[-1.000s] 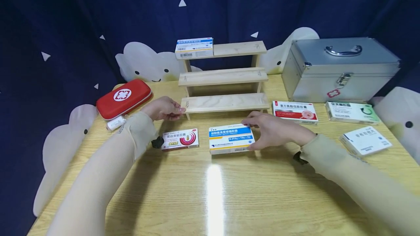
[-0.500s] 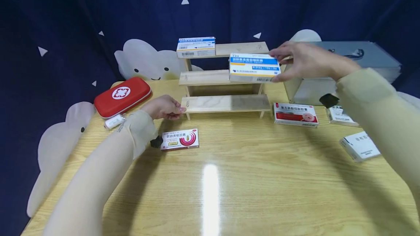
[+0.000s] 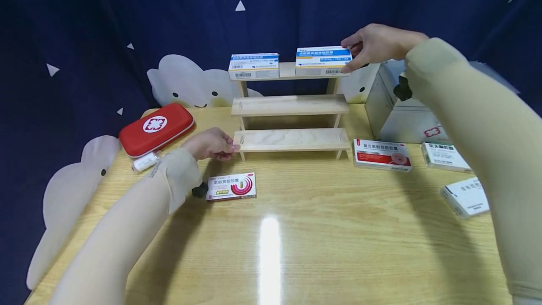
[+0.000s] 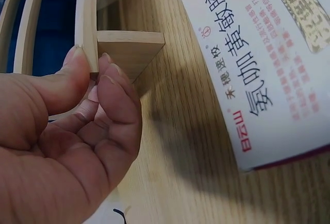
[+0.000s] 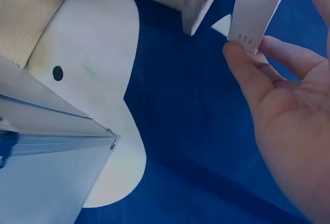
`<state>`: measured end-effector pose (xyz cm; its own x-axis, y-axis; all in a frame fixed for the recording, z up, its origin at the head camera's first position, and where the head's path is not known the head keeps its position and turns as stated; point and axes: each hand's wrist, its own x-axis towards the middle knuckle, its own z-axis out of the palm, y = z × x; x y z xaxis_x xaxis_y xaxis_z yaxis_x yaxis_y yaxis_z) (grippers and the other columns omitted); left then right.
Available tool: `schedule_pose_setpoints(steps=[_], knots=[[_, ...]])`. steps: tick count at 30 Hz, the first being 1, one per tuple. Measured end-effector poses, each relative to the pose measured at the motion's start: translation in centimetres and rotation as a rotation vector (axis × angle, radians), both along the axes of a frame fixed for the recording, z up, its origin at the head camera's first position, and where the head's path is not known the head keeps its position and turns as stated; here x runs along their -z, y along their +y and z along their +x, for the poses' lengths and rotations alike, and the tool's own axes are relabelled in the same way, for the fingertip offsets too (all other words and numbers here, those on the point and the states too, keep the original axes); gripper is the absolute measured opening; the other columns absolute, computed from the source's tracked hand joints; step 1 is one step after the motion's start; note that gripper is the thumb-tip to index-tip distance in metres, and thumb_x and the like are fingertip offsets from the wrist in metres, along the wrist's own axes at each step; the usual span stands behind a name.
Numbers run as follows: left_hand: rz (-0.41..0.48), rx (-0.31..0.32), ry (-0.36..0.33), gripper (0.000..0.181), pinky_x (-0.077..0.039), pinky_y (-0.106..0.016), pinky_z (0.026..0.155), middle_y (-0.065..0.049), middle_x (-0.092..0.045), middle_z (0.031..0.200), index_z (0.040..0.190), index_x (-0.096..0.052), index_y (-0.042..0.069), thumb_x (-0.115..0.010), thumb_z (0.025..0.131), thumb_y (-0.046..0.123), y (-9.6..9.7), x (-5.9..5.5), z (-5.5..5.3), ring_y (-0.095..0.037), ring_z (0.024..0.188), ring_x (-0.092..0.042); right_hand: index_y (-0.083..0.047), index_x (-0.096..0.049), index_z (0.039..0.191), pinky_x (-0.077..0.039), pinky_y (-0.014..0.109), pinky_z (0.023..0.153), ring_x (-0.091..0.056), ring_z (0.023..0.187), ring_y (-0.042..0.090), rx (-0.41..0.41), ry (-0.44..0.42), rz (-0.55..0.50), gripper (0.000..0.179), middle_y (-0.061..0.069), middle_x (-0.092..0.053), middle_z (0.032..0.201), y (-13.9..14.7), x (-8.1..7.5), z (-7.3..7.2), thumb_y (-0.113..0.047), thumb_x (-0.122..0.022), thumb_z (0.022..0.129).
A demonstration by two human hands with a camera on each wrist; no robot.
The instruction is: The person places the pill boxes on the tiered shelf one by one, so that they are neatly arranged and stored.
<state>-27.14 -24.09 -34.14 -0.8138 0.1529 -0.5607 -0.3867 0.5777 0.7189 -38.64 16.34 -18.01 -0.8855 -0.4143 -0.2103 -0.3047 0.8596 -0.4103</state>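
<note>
In the head view my right hand [image 3: 374, 45] grips a blue and white medicine box [image 3: 322, 60] by its right end, at the right part of the top tier of a wooden three-tier rack [image 3: 292, 140]. Whether the box rests on the tier I cannot tell. The right wrist view shows the box's end face [image 5: 252, 20] between thumb and fingers. A similar blue and white medicine box [image 3: 254, 67] sits at the top tier's left end. My left hand [image 3: 213, 144] pinches the bottom tier's left corner; the left wrist view shows the thumb above, fingers below.
A white and pink medicine box [image 3: 231, 186] lies in front of the left hand. To the right lie a red and white box [image 3: 381, 155], a green and white box [image 3: 444, 156] and a white box [image 3: 467, 196]. A silver case [image 3: 406, 121] and a red pouch [image 3: 156, 128] flank the rack.
My right hand has lifted the blue and white medicine box from the table up to the rack's top tier. The left hand has stayed at the bottom tier's corner.
</note>
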Motion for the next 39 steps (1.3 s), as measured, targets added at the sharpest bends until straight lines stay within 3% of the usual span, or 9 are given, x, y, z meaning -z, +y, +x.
schedule_pose_setpoints(steps=[5,12,23,29,33,39], knots=[[-0.011,0.005,0.004,0.018,-0.054,-0.027,0.07,-0.015,-0.063,0.093,0.1,-0.055,-0.004,-0.063,0.098,0.011,-0.1,0.1,0.5,-0.015,0.071,-0.058,-0.003,-0.022,0.156,-0.034,0.044,0.107,-0.043,0.119,0.03,0.021,-0.075,-0.002,0.1,0.02,-0.045,0.141,-0.9,0.3,-1.3,-0.041,-0.08,0.083],[-0.023,0.022,0.006,0.02,-0.054,-0.027,0.07,-0.014,-0.064,0.092,0.103,-0.055,-0.005,-0.064,0.097,0.012,-0.1,0.0,0.7,-0.015,0.07,-0.059,-0.006,-0.016,0.158,-0.03,0.049,0.112,-0.04,0.123,0.033,0.021,-0.172,0.008,0.098,0.024,-0.039,0.147,-1.3,0.4,-1.6,-0.032,-0.079,0.087],[-0.054,0.042,0.011,0.021,-0.054,-0.026,0.069,-0.012,-0.063,0.088,0.103,-0.054,-0.004,-0.065,0.097,0.014,0.2,-0.3,0.3,-0.015,0.071,-0.058,-0.011,-0.014,0.158,-0.021,0.055,0.114,-0.034,0.13,0.034,0.025,-0.197,0.02,0.098,0.022,-0.037,0.148,-0.8,0.2,-1.5,-0.038,-0.076,0.088],[-0.05,0.037,-0.003,0.021,-0.053,-0.025,0.068,-0.01,-0.062,0.086,0.102,-0.054,-0.003,-0.064,0.097,0.014,0.3,-0.1,0.2,-0.015,0.072,-0.058,-0.017,-0.011,0.159,-0.017,0.061,0.114,-0.027,0.137,0.039,0.044,-0.197,0.046,0.102,0.024,-0.028,0.155,-0.8,0.3,-1.2,-0.043,-0.077,0.086],[-0.052,0.046,-0.007,0.02,-0.053,-0.026,0.068,-0.011,-0.062,0.087,0.101,-0.055,-0.003,-0.064,0.097,0.014,0.2,0.0,0.1,-0.016,0.072,-0.058,-0.02,-0.012,0.16,-0.017,0.064,0.113,-0.021,0.143,0.043,0.031,-0.12,0.088,0.1,0.025,-0.017,0.16,-0.6,-0.4,-0.1,-0.047,-0.075,0.086],[-0.072,0.063,0.009,0.021,-0.054,-0.027,0.07,-0.013,-0.063,0.09,0.101,-0.055,-0.003,-0.065,0.097,0.015,0.3,-0.3,-0.4,-0.016,0.072,-0.058,-0.016,-0.03,0.156,-0.028,0.061,0.11,-0.031,0.141,0.041,-0.077,0.167,0.06,0.077,0.019,-0.028,0.158,-1.0,-2.0,3.9,-0.046,-0.066,0.094]])
